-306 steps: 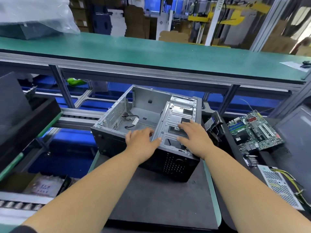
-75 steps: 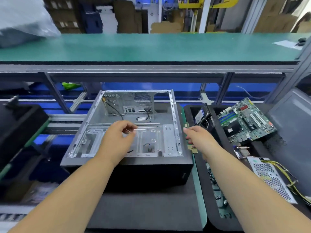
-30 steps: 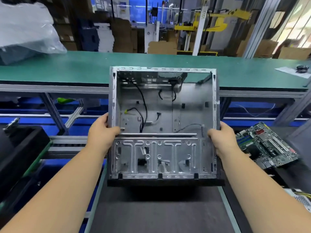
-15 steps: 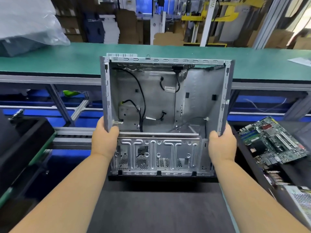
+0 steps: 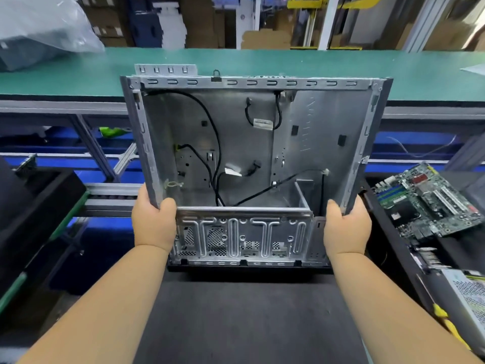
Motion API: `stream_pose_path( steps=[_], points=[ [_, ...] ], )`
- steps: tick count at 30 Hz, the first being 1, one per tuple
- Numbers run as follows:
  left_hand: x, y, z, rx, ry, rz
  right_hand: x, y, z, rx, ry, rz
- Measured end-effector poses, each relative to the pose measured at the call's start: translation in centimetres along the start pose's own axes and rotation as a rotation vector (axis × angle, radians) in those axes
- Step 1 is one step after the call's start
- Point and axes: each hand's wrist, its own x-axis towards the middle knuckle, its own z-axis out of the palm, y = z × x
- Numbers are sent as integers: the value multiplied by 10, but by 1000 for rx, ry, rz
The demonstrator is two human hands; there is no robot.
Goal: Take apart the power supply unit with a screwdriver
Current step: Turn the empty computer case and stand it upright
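The power supply unit (image 5: 469,300) at 4 o'clock is cut off by the right edge. The fingers of each hand are hidden behind the computer case (image 5: 252,164) side rails. The background shelving is blurred.

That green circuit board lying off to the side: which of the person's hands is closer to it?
Right. The right hand grips the case edge beside the circuit board; the left hand grips the far edge.
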Motion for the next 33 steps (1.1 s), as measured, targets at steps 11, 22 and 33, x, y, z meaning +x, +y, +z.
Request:
stream_pose_path(
  steps=[11,22,33],
  points=[
    [-21,-34,0,-70,55,0,-27,32,2,64,66,10],
    [7,-49,14,-99,-85,-46,-7,44,19,-52,51,69],
    [11,-52,10,-163,-207,13,-11,31,14,13,-12,255]
  ],
)
